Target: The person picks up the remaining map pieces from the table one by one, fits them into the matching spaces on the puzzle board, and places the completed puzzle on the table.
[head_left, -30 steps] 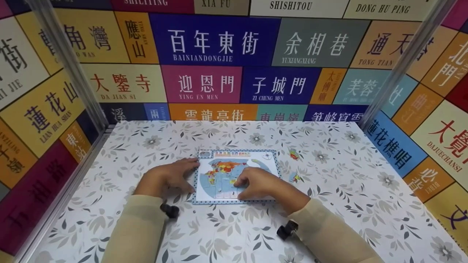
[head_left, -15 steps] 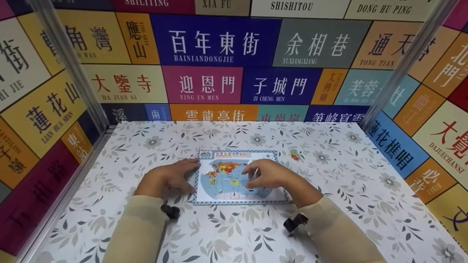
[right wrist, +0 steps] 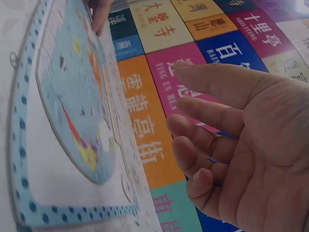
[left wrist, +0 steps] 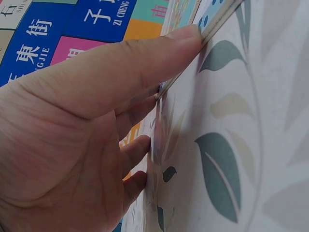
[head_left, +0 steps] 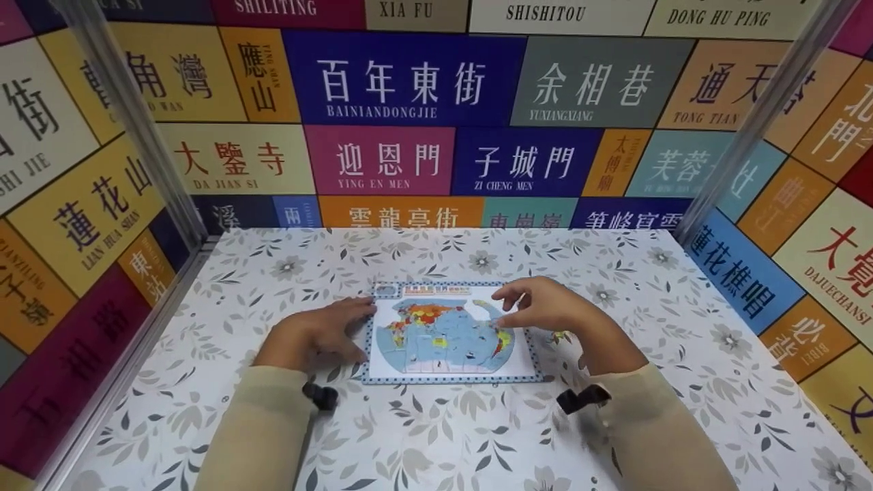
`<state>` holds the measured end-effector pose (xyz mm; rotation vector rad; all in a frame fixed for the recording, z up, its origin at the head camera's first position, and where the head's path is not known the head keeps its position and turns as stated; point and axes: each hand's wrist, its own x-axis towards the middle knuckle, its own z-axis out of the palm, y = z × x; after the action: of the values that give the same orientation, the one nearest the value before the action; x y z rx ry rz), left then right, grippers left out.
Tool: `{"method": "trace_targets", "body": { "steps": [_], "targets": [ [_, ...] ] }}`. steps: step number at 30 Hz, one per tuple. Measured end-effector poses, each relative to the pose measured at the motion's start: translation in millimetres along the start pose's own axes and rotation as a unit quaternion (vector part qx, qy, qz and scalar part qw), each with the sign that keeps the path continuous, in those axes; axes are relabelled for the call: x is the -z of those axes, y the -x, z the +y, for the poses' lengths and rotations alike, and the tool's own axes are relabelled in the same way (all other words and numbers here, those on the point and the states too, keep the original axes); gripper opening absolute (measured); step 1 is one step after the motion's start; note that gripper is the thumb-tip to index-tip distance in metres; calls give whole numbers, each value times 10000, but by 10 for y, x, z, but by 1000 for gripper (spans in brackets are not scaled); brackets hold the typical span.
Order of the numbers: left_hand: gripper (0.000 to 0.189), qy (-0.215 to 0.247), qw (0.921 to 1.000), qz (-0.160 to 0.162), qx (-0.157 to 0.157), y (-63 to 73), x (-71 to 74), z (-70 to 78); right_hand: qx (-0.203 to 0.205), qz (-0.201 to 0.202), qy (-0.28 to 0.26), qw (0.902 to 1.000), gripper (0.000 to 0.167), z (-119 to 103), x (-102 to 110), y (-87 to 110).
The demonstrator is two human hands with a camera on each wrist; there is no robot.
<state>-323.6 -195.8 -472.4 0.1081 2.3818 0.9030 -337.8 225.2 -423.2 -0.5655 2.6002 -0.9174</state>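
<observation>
A world map jigsaw puzzle (head_left: 440, 341) with a pale blue dotted border lies flat on the table, most of its oval filled. White gaps show at the oval's upper right and upper left. My left hand (head_left: 317, 334) rests at the board's left edge. Its thumb (left wrist: 145, 63) touches the dotted rim in the left wrist view, fingers spread along the side. Over the puzzle's upper right hovers my right hand (head_left: 556, 310). In the right wrist view its fingers (right wrist: 203, 140) are loosely bent, with nothing held. A small loose puzzle piece (head_left: 559, 337) shows just beneath that hand.
A white tablecloth (head_left: 409, 436) with grey leaf prints covers the table. Panels with coloured street-name signs (head_left: 402, 78) rise behind and on both sides. Clear corner posts (head_left: 736, 129) stand at the back corners. Black wrist cameras (head_left: 583, 399) sit on both sleeves.
My right hand has lifted from the map's lower middle and moved up and right, uncovering the lower right of the map. It now hides the upper loose piece. The left hand stays put.
</observation>
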Motion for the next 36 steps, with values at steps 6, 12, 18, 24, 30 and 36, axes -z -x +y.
{"method": "trace_targets", "body": {
  "steps": [6, 12, 18, 24, 30, 36],
  "targets": [
    [106, -22, 10000, -33, 4, 3, 10, 2, -277, 74, 26, 9996, 57, 187, 100, 76],
    [105, 69, 10000, -15, 60, 9, -4, 8, -306, 191, 207, 9991, 60, 367, 205, 189],
    [106, 151, 9999, 58, 8, 5, -26, 11, -436, 206, 347, 9982, 65, 552, 325, 310],
    [104, 48, 10000, 35, -2, -11, -21, 12, -729, 293, 401, 9961, 68, 689, 424, 397],
    [105, 18, 10000, 24, 36, -8, -14, 9, -1075, 309, 530, 9923, 70, 756, 452, 413],
    [104, 15, 10000, 4, -12, -2, -2, -3, -983, 203, 495, 9937, 66, 840, 394, 368]
  ]
}}
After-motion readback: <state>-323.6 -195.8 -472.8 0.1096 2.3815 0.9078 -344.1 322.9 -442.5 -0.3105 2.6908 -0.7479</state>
